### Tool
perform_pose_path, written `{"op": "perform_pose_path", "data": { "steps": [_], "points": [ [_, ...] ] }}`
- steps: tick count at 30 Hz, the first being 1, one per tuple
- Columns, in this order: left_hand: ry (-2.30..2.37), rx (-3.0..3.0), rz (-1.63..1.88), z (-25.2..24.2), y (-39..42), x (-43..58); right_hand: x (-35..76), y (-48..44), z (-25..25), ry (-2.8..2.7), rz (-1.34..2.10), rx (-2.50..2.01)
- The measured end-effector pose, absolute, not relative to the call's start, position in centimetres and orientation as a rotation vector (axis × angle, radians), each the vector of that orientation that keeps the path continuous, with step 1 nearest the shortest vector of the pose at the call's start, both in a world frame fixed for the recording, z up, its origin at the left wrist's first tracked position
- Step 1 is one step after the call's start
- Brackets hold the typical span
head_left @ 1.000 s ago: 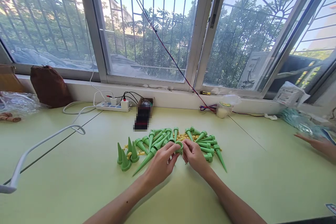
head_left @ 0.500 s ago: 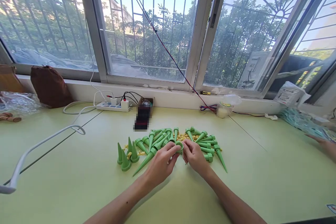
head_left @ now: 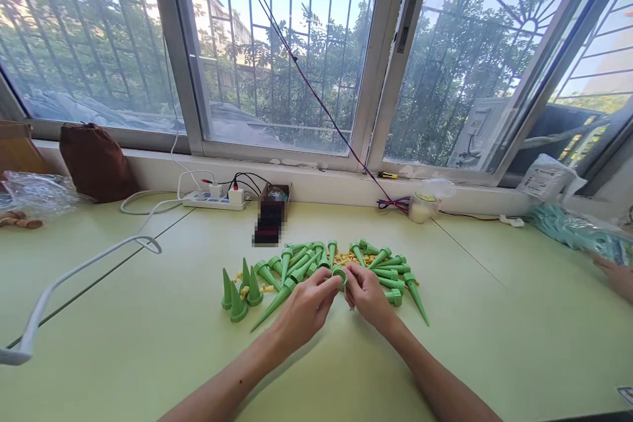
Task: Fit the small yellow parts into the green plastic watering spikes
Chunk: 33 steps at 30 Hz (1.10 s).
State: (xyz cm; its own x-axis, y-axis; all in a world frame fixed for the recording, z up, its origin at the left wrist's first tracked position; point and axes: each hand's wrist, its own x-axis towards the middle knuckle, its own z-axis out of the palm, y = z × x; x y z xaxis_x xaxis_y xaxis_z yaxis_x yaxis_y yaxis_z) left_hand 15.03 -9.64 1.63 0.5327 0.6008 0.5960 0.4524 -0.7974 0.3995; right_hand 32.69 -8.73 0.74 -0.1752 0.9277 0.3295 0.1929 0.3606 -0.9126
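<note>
Between my two hands is a green cap-like piece (head_left: 339, 276) with its round opening facing up. My left hand (head_left: 312, 298) pinches its left side between thumb and fingers. My right hand (head_left: 364, 291) is closed at its right side, the fingertips pressed together; what they grip is too small to tell. Behind and beside the hands lie several green cones with ridged caps (head_left: 383, 255) around a heap of small yellow pieces (head_left: 346, 257). To the left, several green cones (head_left: 238, 306) stand point up, close together, with a few yellow pieces among them.
A power strip (head_left: 215, 201) and a small box with a pixelated dark item (head_left: 270, 221) sit near the sill. A white cable (head_left: 44, 290) arches over the left side. A jar (head_left: 422, 208) stands at the back; another person's hand (head_left: 616, 275) touches teal plastic bags at the right.
The other person's hand at the right edge has shifted slightly. My hands and the green piece stay almost in place; the view has moved very slightly.
</note>
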Motion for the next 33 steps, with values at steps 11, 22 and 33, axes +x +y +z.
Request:
{"op": "perform_pose_path", "data": {
  "steps": [11,22,33],
  "points": [
    [0.931,2.71,1.074,1.73,-9.58,14.92,32.66,-8.59,0.58,-1.638,0.897,-1.04],
    [0.913,3.061,1.115,1.89,-9.5,14.63,32.71,-8.46,0.29,-1.616,0.963,-1.007],
    [0.827,2.481,1.314,1.51,-9.73,15.31,32.88,-8.07,0.1,-1.514,1.03,-0.963]
  ]
}}
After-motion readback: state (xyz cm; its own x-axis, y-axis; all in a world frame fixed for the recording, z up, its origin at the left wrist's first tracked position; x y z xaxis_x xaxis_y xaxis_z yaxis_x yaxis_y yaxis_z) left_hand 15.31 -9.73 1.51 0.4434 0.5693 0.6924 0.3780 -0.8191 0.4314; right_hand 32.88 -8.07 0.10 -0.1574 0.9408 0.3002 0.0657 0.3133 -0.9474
